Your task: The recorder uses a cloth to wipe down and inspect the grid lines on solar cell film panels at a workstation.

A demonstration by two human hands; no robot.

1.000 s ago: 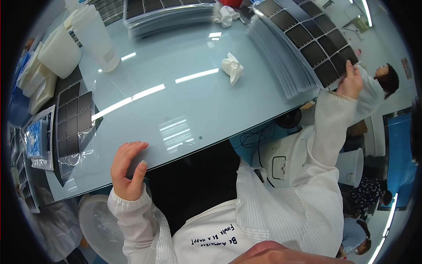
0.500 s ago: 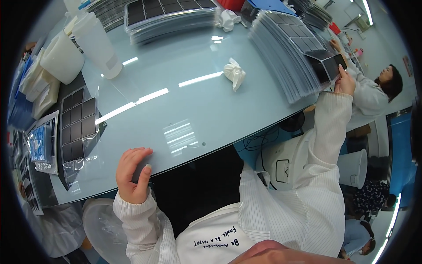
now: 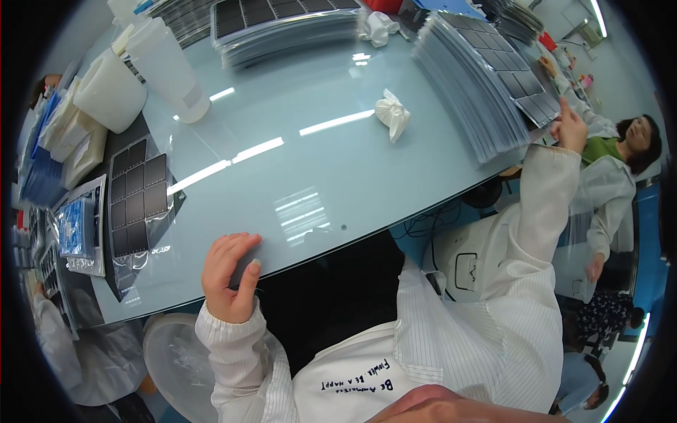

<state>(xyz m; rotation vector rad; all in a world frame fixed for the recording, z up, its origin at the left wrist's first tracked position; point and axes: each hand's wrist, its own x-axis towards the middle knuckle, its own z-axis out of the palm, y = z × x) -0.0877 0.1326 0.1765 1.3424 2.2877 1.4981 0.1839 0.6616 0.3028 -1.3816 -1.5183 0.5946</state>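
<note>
My left hand (image 3: 231, 278) rests at the near edge of the glass-topped table, its fingers loosely curved and the thumb apart, holding nothing. At the right, my right hand (image 3: 570, 130) is by the near end of a tall stack of clear plastic sheets (image 3: 476, 92) that carry dark rectangles. Its index finger stretches up along the edge of the top sheet (image 3: 539, 106), which lies flat on the stack. The other fingers are partly hidden, and I see nothing gripped. A crumpled white tissue (image 3: 392, 116) lies on the glass, left of that stack.
Another sheet stack (image 3: 289, 32) stands at the far side. To the left are a translucent cup (image 3: 169, 70), a white roll (image 3: 109, 92), a sheet of dark rectangles (image 3: 139, 197) and a blue packet (image 3: 76, 225). A co-worker (image 3: 610, 162) is at the right, beyond my arm.
The near end of the top sheet, lifted in my right hand before, now lies flat and the hand has let go. My left hand keeps its place on the table edge. The co-worker has turned.
</note>
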